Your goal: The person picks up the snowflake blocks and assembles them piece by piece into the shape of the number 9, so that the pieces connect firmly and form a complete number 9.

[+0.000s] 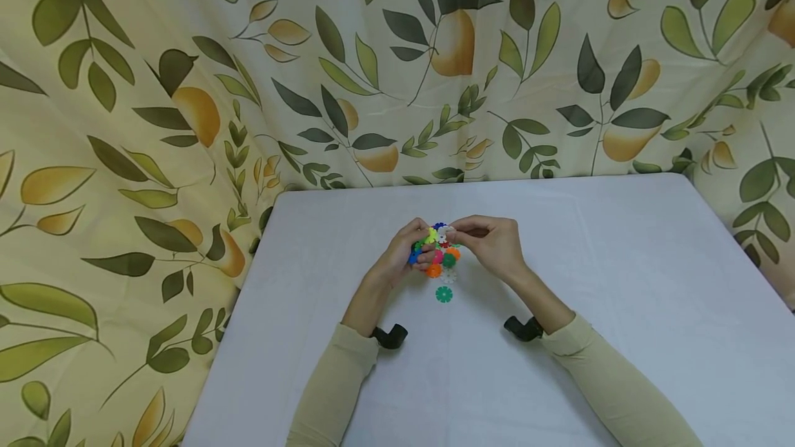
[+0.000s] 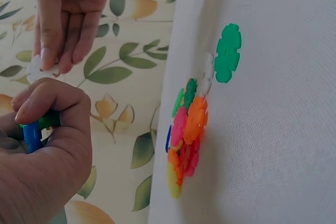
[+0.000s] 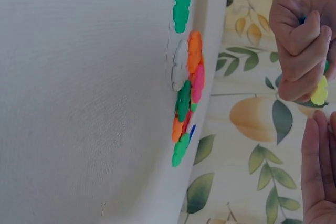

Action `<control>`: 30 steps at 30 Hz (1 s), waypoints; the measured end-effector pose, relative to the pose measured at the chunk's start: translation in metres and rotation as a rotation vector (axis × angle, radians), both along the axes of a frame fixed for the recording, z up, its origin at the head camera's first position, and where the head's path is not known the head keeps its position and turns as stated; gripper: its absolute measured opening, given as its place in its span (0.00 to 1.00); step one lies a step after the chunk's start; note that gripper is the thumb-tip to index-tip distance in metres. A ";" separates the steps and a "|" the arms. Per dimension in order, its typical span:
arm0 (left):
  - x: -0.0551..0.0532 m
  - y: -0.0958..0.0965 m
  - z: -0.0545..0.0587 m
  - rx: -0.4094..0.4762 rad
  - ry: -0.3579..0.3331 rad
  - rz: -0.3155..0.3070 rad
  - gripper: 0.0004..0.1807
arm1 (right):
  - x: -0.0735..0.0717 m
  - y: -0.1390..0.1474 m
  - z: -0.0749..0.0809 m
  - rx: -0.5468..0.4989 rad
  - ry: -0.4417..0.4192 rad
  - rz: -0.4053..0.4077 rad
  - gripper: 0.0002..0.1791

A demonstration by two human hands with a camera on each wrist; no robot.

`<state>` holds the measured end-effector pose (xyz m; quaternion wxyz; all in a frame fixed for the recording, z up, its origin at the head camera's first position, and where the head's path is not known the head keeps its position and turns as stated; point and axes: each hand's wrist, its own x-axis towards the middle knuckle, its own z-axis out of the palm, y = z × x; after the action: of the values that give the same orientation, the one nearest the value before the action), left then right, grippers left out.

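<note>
My left hand (image 1: 393, 254) grips a small cluster of notched plastic snowflake discs; a blue disc (image 2: 32, 137), a bit of green and a yellow disc (image 3: 319, 92) show between its curled fingers. Across from it, my right hand (image 1: 497, 243) pinches a white snowflake disc (image 2: 35, 70) between thumb and fingers, close against the cluster. Whether the white disc is joined to the others I cannot tell. Beneath the hands lies a loose pile of discs in several colours, with an orange disc (image 1: 433, 270) and a pink disc (image 2: 179, 125) among them. Part of the pile is hidden by the fingers.
A single green disc (image 1: 444, 294) lies nearest me, just in front of a white disc (image 3: 180, 65) at the pile's edge. White cloth covers the table (image 1: 596, 261). Leaf-patterned curtains (image 1: 397, 88) hang behind and at the sides. Black wrist mounts (image 1: 391, 336) stick out by both sleeves.
</note>
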<state>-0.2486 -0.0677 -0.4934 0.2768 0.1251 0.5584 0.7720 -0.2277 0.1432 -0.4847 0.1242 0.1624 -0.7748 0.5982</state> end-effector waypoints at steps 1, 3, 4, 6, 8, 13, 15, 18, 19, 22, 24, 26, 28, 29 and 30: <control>0.000 0.000 0.000 -0.004 0.002 -0.001 0.09 | 0.000 0.000 0.000 -0.007 -0.003 0.002 0.05; 0.000 0.000 0.000 -0.009 0.008 -0.007 0.09 | 0.000 0.000 -0.001 -0.015 -0.003 0.005 0.05; 0.001 0.000 0.001 -0.013 0.012 -0.012 0.09 | 0.000 0.000 -0.001 -0.015 -0.002 0.007 0.05; 0.001 0.001 0.001 -0.017 0.018 -0.022 0.09 | 0.000 -0.001 -0.001 -0.020 0.001 0.007 0.05; 0.001 0.001 0.001 -0.014 0.021 -0.028 0.09 | 0.000 -0.001 0.000 -0.021 0.006 0.006 0.06; 0.002 0.001 0.002 0.002 0.020 -0.036 0.08 | 0.001 -0.002 0.000 -0.008 0.003 0.003 0.06; 0.002 0.002 0.002 0.012 0.019 -0.039 0.08 | 0.001 -0.002 0.000 0.003 0.000 0.003 0.06; 0.002 0.002 0.002 0.031 0.014 -0.038 0.08 | 0.000 -0.001 -0.002 0.008 -0.008 0.011 0.06; 0.002 0.002 0.002 0.040 0.010 -0.037 0.09 | 0.000 -0.001 -0.002 0.006 -0.011 0.015 0.06; 0.002 0.003 0.001 0.061 -0.001 -0.039 0.09 | 0.000 -0.001 -0.001 0.002 -0.025 0.016 0.05; 0.002 0.004 0.000 0.076 -0.008 -0.048 0.10 | 0.001 -0.001 -0.001 -0.002 -0.037 0.017 0.05; 0.002 0.005 -0.001 0.087 -0.010 -0.053 0.11 | 0.001 -0.002 -0.001 -0.013 -0.052 0.023 0.05; 0.002 0.006 -0.001 0.095 -0.008 -0.053 0.11 | 0.001 -0.003 -0.001 -0.028 -0.071 0.035 0.05; 0.002 0.006 -0.001 0.098 -0.009 -0.051 0.11 | 0.001 -0.003 -0.002 -0.031 -0.078 0.042 0.06; 0.002 0.006 -0.001 0.097 -0.006 -0.047 0.10 | 0.001 -0.004 -0.002 -0.038 -0.088 0.046 0.06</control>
<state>-0.2466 -0.0619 -0.4948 0.2899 0.1492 0.5163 0.7919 -0.2267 0.1396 -0.4868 0.0791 0.1512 -0.7640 0.6223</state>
